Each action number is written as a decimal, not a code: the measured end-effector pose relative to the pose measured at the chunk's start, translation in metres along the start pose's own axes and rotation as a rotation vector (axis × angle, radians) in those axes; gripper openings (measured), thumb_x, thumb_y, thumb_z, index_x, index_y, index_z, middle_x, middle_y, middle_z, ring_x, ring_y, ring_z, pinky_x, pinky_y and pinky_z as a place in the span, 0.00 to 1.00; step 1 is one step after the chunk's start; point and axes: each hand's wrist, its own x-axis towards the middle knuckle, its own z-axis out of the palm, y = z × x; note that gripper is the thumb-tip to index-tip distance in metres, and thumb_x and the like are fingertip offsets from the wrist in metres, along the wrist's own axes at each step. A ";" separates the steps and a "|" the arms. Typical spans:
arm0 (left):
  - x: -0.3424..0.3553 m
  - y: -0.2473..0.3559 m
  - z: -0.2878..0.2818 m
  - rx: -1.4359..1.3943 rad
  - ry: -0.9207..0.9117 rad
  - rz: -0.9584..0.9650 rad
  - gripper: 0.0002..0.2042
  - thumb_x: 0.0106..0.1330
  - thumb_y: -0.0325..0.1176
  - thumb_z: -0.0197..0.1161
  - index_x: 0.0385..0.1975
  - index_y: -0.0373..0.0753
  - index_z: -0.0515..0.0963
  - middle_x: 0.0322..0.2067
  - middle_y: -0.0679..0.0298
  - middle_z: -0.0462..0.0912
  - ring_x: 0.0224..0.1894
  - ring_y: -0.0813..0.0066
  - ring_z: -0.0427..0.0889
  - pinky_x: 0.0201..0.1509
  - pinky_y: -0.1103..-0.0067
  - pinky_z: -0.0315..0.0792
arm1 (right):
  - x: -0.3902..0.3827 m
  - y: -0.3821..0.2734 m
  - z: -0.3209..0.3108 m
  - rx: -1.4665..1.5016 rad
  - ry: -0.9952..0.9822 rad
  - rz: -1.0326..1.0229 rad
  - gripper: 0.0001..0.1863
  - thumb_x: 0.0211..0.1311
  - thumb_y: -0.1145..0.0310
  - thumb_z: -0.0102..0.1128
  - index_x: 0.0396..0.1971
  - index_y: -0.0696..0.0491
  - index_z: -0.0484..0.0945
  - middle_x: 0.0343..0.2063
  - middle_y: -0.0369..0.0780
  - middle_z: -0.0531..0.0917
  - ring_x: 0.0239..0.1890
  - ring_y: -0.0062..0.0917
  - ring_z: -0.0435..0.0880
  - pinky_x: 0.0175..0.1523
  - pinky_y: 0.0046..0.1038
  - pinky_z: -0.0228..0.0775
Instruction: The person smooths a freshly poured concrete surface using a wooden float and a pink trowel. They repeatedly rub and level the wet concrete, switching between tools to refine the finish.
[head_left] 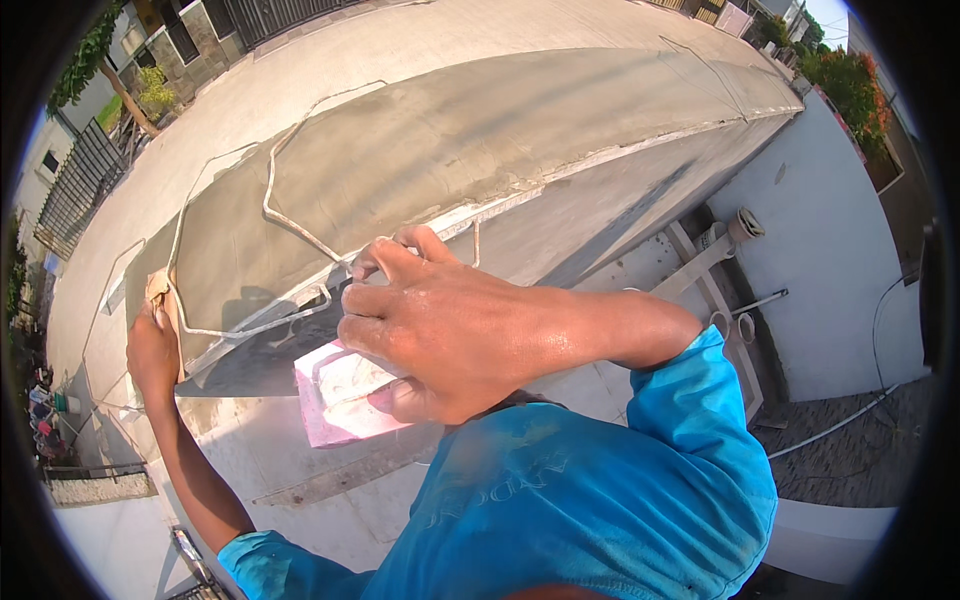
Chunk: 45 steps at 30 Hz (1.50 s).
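I see the right hand (440,325) curled over a rectangular pink block with a chalky white face (314,402); its thumb meets that face, but I cannot tell whether the fingers grip it. I judge it light, stiff, dusty-slick — best held by its long sides. Farther off, the left hand (152,355) pinches a small tan piece (157,284) — beyond, smooth grey cement (430,140).

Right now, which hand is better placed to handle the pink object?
Probably the right hand: it's at the pink object, while the left hand is off at the left end of the grey slab.
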 end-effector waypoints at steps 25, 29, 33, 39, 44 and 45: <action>-0.023 0.138 -0.087 -0.189 0.194 0.255 0.16 0.71 0.35 0.50 0.51 0.34 0.77 0.37 0.44 0.83 0.42 0.41 0.81 0.47 0.56 0.73 | -0.173 0.119 -0.017 1.314 0.903 0.386 0.37 0.71 0.50 0.48 0.68 0.64 0.57 0.60 0.59 0.67 0.58 0.38 0.75 0.59 0.32 0.70; -0.016 0.156 -0.062 -0.060 0.042 0.203 0.17 0.69 0.37 0.52 0.51 0.34 0.77 0.38 0.43 0.83 0.42 0.43 0.82 0.49 0.56 0.74 | -0.197 0.142 0.006 1.382 0.742 0.310 0.44 0.69 0.44 0.49 0.71 0.64 0.52 0.64 0.68 0.62 0.61 0.44 0.75 0.60 0.34 0.71; 0.014 0.141 -0.021 0.034 -0.054 0.124 0.19 0.69 0.40 0.52 0.51 0.34 0.78 0.40 0.44 0.84 0.44 0.45 0.83 0.50 0.56 0.75 | -0.210 0.147 0.024 1.354 0.700 0.307 0.47 0.67 0.39 0.49 0.72 0.63 0.53 0.64 0.65 0.64 0.60 0.43 0.76 0.58 0.32 0.72; 0.067 0.174 0.014 0.062 -0.115 -0.017 0.20 0.70 0.44 0.50 0.49 0.35 0.79 0.40 0.45 0.85 0.45 0.46 0.84 0.50 0.56 0.75 | -0.278 0.144 0.045 1.400 0.763 0.250 0.43 0.59 0.36 0.58 0.57 0.62 0.65 0.57 0.54 0.72 0.56 0.40 0.75 0.58 0.33 0.68; 0.063 0.302 0.012 -0.033 -0.109 0.223 0.19 0.71 0.45 0.51 0.49 0.38 0.80 0.43 0.48 0.84 0.47 0.48 0.83 0.51 0.58 0.75 | -0.352 0.181 0.103 1.610 0.638 0.592 0.26 0.54 0.50 0.65 0.42 0.56 0.73 0.36 0.37 0.79 0.41 0.20 0.75 0.49 0.22 0.64; 0.044 0.309 0.012 -0.078 -0.056 0.327 0.19 0.71 0.45 0.51 0.49 0.37 0.80 0.43 0.49 0.84 0.47 0.48 0.83 0.51 0.58 0.75 | -0.349 0.182 0.101 1.548 0.607 0.766 0.22 0.52 0.56 0.61 0.41 0.55 0.73 0.35 0.34 0.77 0.38 0.17 0.72 0.46 0.20 0.63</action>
